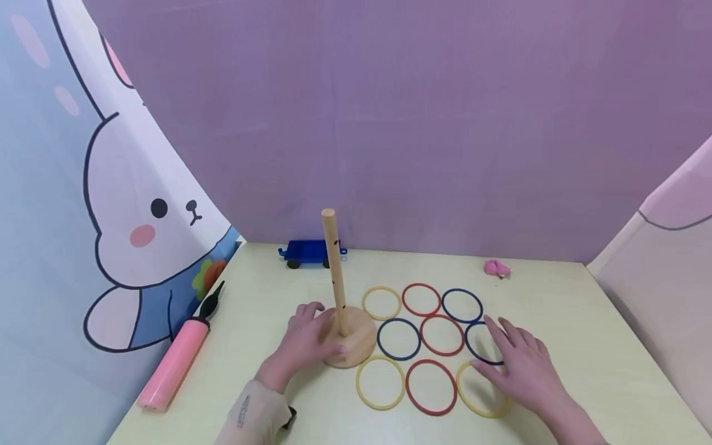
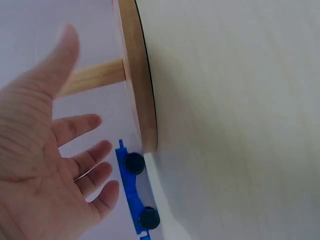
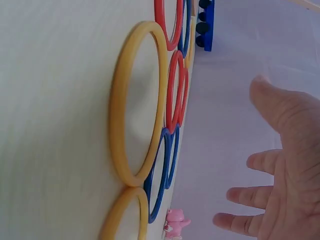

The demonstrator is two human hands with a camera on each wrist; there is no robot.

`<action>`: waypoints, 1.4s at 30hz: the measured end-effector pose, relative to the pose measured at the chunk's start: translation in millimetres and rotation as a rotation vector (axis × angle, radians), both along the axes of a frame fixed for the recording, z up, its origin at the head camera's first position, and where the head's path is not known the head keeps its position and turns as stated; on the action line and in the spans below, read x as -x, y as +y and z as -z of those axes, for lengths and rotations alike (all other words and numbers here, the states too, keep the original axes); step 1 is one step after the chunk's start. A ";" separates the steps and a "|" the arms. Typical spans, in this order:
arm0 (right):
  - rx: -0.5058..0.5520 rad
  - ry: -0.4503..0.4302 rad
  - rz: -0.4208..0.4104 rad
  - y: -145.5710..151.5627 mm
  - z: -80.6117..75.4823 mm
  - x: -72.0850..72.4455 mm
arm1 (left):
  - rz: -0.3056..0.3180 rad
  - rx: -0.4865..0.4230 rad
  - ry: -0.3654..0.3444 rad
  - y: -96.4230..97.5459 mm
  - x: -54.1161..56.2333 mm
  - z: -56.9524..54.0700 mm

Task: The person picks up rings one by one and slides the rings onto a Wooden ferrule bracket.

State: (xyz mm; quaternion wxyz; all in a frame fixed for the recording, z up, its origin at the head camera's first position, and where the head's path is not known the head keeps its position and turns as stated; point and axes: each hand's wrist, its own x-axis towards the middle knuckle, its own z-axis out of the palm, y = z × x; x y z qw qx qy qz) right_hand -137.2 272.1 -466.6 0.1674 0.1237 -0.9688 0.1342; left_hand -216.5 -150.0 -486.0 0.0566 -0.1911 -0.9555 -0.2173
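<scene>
A wooden peg stand, with an upright post (image 1: 336, 272) on a round base (image 1: 358, 334), stands left of the rings. My left hand (image 1: 303, 340) is at the base's left side, its fingers spread and relaxed; contact is hard to tell. My right hand (image 1: 525, 368) hovers with loose fingers over the right-hand rings, holding nothing. Below it lie a blue ring (image 1: 469, 343) and a yellow ring (image 1: 483, 414), both partly hidden. Other flat rings lie in rows: a red ring (image 1: 431, 413), a yellow ring (image 1: 381, 408) and several more in yellow, red and blue.
At the table's back edge stands a blue toy wagon (image 1: 306, 251) with black wheels, behind the post. A small pink toy (image 1: 497, 268) lies at the back right. A pink hand pump (image 1: 175, 364) with a black nozzle lies along the left edge. Purple cloth (image 1: 417, 123) hangs behind.
</scene>
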 end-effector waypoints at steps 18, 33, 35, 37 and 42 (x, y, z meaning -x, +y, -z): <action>0.091 -0.125 0.135 40.5 10.7 -16.4 | 0.034 -0.082 -0.172 18.1 19.4 2.7; 0.140 -0.299 0.279 78.7 21.2 -21.7 | 0.024 -0.080 -0.220 20.0 25.0 8.6; 0.138 -0.347 0.289 81.8 21.0 -20.7 | 0.024 -0.080 -0.227 19.9 24.9 8.3; 0.135 -0.394 0.297 84.7 20.8 -19.4 | 0.024 -0.079 -0.230 20.0 24.8 7.8; 0.124 -0.455 0.311 90.1 21.5 -17.7 | 0.029 -0.069 -0.222 19.4 24.7 6.8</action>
